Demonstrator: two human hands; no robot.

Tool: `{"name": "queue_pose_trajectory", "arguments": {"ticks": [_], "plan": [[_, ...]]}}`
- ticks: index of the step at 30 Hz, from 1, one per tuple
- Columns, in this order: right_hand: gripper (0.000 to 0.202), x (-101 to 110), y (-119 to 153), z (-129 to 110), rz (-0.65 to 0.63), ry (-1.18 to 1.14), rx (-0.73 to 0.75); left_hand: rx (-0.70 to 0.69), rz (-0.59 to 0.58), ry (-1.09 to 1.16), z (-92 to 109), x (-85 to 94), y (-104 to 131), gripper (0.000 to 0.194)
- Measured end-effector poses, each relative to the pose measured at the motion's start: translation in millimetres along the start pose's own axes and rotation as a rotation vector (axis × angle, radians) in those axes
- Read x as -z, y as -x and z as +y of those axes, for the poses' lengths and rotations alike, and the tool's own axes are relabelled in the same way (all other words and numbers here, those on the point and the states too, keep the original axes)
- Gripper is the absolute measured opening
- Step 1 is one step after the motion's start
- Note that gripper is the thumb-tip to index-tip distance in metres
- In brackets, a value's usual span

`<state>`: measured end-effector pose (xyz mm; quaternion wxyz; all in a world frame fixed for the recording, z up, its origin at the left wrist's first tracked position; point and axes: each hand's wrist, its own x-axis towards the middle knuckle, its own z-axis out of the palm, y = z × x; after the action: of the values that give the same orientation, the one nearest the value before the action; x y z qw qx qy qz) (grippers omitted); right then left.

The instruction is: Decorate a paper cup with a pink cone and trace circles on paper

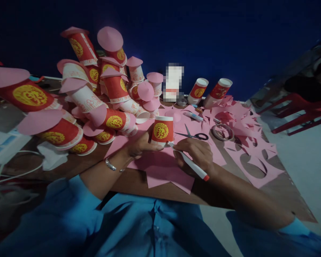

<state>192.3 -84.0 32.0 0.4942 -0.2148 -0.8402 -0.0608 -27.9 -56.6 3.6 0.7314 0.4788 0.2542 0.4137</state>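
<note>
A red paper cup (163, 131) with a yellow emblem and white rim stands upright in my left hand (143, 144), whose fingers wrap its lower left side. My right hand (196, 153) is closed round a white marker (194, 165) with a red end. The marker's tip touches or nearly touches the cup's lower right edge. Pink paper sheets (163, 162) lie beneath both hands. Just behind my right hand are open scissors (192, 136) with black handles.
Many red and white cups with pink cone tops (115, 87) crowd the left and back. Two cup stacks (199, 89) stand at the back right. Tape (223, 132), a glue tube (194, 116) and cut pink scraps (256, 166) lie right. Red chairs (296, 109) stand beyond the table.
</note>
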Motion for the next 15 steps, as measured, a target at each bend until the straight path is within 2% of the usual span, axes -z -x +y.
{"name": "queue_pose_trajectory", "arguments": {"ticks": [8,15], "plan": [[0.012,-0.2,-0.4,0.2,-0.015,0.021,0.008,0.006,-0.004,-0.01,0.3,0.4,0.6,0.079],[0.012,0.0,-0.1,0.5,-0.012,0.001,-0.001,0.002,-0.019,0.002,0.2,1.1,-0.3,0.071]]}}
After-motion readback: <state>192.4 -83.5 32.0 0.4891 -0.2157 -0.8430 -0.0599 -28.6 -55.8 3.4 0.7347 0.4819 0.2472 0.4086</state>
